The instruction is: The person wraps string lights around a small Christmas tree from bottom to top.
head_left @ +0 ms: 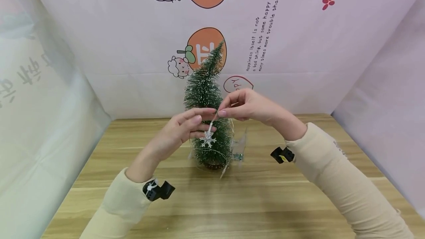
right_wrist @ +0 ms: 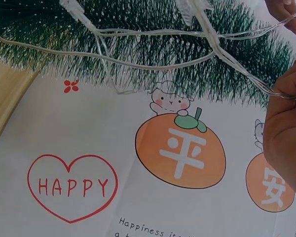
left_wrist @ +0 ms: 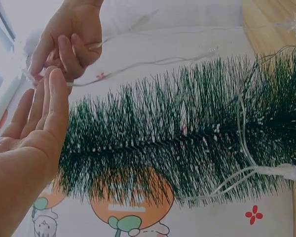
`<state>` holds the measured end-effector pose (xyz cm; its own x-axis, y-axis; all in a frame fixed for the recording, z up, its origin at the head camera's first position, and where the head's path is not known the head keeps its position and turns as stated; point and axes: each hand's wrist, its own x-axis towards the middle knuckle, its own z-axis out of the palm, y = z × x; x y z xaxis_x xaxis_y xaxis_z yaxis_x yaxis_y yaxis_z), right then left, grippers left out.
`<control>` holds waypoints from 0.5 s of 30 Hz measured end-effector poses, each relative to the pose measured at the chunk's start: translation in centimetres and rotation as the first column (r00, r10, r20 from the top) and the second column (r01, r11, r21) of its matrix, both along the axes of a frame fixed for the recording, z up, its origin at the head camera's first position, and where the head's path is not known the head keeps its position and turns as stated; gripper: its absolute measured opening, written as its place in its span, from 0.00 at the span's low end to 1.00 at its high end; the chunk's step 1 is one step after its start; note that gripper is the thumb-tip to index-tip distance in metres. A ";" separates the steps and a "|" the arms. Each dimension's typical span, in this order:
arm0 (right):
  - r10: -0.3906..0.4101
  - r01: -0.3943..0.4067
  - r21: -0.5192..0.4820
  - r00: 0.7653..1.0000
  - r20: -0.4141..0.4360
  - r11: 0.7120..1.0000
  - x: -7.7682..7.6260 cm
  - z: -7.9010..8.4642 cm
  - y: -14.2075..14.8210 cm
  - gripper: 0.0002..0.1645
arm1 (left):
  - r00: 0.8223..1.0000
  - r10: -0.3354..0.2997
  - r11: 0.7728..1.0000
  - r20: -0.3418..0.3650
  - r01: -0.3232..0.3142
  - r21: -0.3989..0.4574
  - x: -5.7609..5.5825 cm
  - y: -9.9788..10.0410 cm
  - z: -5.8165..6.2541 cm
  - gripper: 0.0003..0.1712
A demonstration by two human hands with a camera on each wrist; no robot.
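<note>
A small green bottle-brush Christmas tree (head_left: 204, 89) with white-flecked needles stands upright on the table. My right hand (head_left: 249, 107) pinches the clear wire of a string of lights (right_wrist: 153, 65) between thumb and fingers, in front of the tree. From that wire hangs a clear snowflake light (head_left: 208, 139). My left hand (head_left: 186, 125) is held up beside it with fingers mostly straight, their tips close to the right fingertips; whether they touch the wire I cannot tell. More of the wire loops round the tree's lower part, as the left wrist view shows.
Behind the tree's base, at its right, lies a small clear piece with a green part (head_left: 238, 156). The wood-grain table (head_left: 232, 209) ends at a printed white cloth backdrop (head_left: 285, 95), with cloth at both sides. Loose wire trails near the base.
</note>
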<state>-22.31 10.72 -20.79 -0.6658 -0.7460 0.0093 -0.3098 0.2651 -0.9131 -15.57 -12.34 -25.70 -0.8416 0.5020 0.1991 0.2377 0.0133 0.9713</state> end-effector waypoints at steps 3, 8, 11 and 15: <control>0.016 -0.016 0.001 1.000 0.002 1.000 0.0 -0.2 -0.2 0.06 | 0.999 0.039 0.999 0.006 -0.039 -0.023 0.2 0.2 0.1 0.26; 0.039 -0.039 0.024 0.999 -0.002 0.999 0.0 -0.4 -0.2 0.04 | 0.998 0.066 0.997 0.015 -0.066 -0.030 0.4 0.4 0.2 0.26; 0.081 -0.081 0.042 0.997 0.000 0.996 0.0 -0.5 0.0 0.04 | 0.998 0.067 0.996 0.009 -0.067 -0.053 0.5 0.5 0.2 0.24; 0.143 -0.145 0.062 0.989 0.035 0.987 0.0 -0.6 0.3 0.07 | 0.996 0.076 0.987 -0.044 -0.081 -0.137 0.4 0.6 0.3 0.20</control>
<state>-22.33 10.98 -21.37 -0.5509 -0.8324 -0.0606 -0.3215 0.2786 -0.9050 -15.12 -11.73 -25.36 -0.8727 0.4595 0.1649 0.2674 0.1673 0.9489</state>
